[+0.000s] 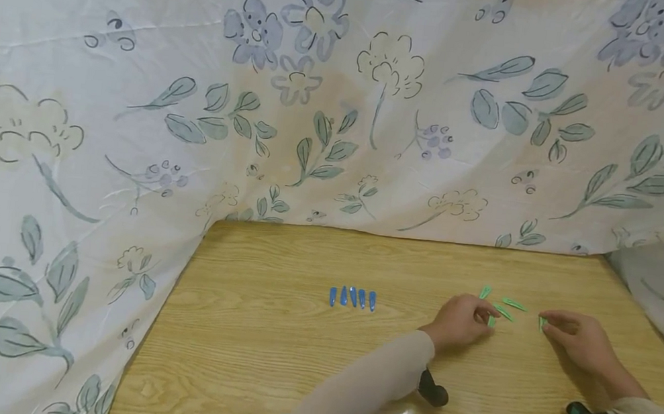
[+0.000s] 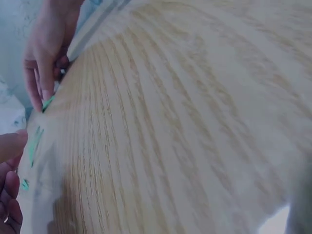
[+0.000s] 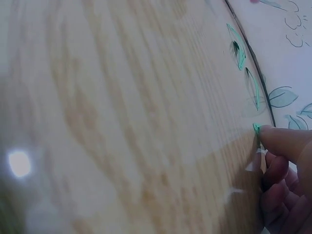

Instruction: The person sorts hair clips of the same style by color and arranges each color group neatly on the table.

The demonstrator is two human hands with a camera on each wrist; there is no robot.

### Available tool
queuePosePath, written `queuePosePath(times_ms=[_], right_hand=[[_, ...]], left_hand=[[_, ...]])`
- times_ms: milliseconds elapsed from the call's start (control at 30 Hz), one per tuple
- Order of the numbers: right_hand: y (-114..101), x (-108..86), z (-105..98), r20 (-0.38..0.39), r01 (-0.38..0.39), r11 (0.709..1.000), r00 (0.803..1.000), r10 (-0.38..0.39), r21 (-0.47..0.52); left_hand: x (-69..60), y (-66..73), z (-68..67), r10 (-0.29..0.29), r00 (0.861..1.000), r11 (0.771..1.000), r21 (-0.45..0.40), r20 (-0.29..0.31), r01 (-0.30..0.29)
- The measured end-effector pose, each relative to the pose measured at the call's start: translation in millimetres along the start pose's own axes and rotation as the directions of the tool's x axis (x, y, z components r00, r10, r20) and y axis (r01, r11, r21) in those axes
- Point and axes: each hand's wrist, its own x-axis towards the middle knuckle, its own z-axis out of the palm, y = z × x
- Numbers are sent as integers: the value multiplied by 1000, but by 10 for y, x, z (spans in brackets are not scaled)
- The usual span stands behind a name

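Two hands [image 1: 458, 323] [image 1: 582, 340], apart — green clips [image 1: 514, 304] near, table edge [image 1: 407, 239] beyond.

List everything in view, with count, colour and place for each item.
Row of clips: 5, blue, side by side on the table.
Loose clips: 5, green, to the right of the row.
Table: 1, wood-brown, beneath the clips.
Floral cloth: number of pieces unclear, white with coloured print, behind and beside the table.
Wrist devices: 2, black, one at each wrist.
Sleeves: 2, beige, on both forearms.
Left hand: 1, bare, at a green clip, grip unclear.
Right hand: 1, bare, pinching a green clip.
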Motion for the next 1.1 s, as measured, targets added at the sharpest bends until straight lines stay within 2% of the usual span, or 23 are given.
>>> queuePosePath(times_ms=[167,233,467,700,833,1000,1100], right_hand=[[-5,6,-21,-3,0,1000,1000,0,-16],[7,3,-25,-1,-5,1000,1000,5,-22],[39,-13,-26,8,-27,999,1000,27,-33],[31,14,-43,2,-38,998,999,38,-40],[16,22,-27,4,-26,999,1000,26,-27],[14,34,-5,-9,-10,1000,1000,9,-13],[18,36,-2,-9,-10,1000,1000,10,-7]], left_hand=[[-102,-30,-82,26,1000,995,-93,16,-25],[-150,-63,-108,37,999,994,-105,22,-35],[-332,-182,-288,102,994,994,-38,42,-101],[-502,-268,-531,106,994,993,-57,40,-103],[-617,-341,-652,112,994,988,-114,19,-109],[-754,-417,-793,120,992,968,-217,-27,-123],[-825,-452,-863,114,992,960,-250,-48,-123]])
